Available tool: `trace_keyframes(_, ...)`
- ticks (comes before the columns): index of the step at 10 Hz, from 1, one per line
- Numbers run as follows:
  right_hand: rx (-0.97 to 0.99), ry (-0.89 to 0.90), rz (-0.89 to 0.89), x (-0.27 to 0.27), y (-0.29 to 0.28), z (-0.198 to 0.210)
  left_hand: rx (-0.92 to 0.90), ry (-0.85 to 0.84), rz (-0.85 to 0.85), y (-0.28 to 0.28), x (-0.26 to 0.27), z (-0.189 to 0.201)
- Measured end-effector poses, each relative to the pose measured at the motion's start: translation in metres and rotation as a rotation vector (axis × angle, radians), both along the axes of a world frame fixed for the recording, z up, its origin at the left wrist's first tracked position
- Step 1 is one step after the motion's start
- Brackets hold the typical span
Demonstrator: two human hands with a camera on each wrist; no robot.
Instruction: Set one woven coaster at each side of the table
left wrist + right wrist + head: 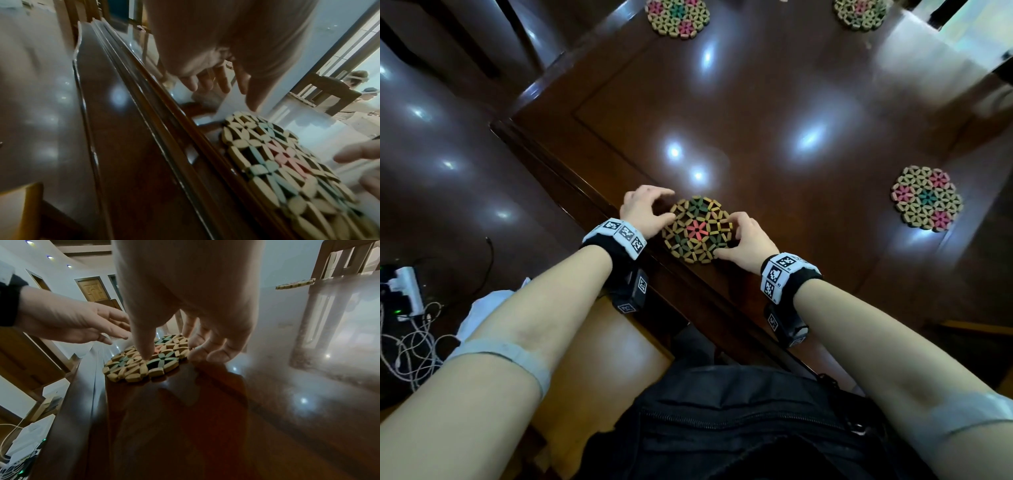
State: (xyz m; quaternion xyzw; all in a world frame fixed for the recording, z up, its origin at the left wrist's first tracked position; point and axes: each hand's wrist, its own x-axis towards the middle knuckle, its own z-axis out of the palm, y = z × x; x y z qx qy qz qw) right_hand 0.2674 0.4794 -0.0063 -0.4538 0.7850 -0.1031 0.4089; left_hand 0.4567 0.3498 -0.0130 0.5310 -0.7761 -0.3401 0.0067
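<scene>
Resting on the nearest coaster [697, 229], the right hand [744, 241] has its thumb pressed down on the top of the coaster and its other fingers curled against the right rim, so it grasps the coaster at that side. In the right wrist view the thumb tip stands on a green part of the pattern, and the fingertips [218, 355] touch the table beside the rim. The left hand [643, 210] is at the left rim of the same coaster. Its fingers are spread and relaxed, released, and they hold nothing; in the left wrist view they hang just above the far-left edge of the coaster [287, 164], and I cannot tell if any of them touches it.

This coaster lies flat on the dark, glossy table [774, 102], close to the near edge, in front of the person. It has a red flower in the middle and green flowers around it.

Three more coasters lie on the table, well apart from each other. One coaster [927, 198] is near the right edge. Two others are at the far end: one on the left [678, 15] and one on the right [859, 13].

Both wrists wear black bands with white square markers [616, 236]. On the floor at the left there are white cables [410, 346] and a power strip [407, 291].
</scene>
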Motion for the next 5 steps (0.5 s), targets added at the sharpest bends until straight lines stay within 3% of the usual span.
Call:
trace_keyframes(1,0.005,-0.003,-0.009,-0.0037,0.0002,0.0022,-0.028,-0.044,0.087,-0.0068,0.0114,-0.0013)
trace_keyframes(3,0.076,-0.019,0.041,0.0020,-0.0035,0.0042,0.071,-0.145,0.008,-0.0061,0.0191,-0.0034)
trace_keyframes(5,0.067,-0.031,0.027,-0.0017,-0.0027,0.0066,0.031,-0.114,0.029,-0.0017,0.0110,-0.0020)
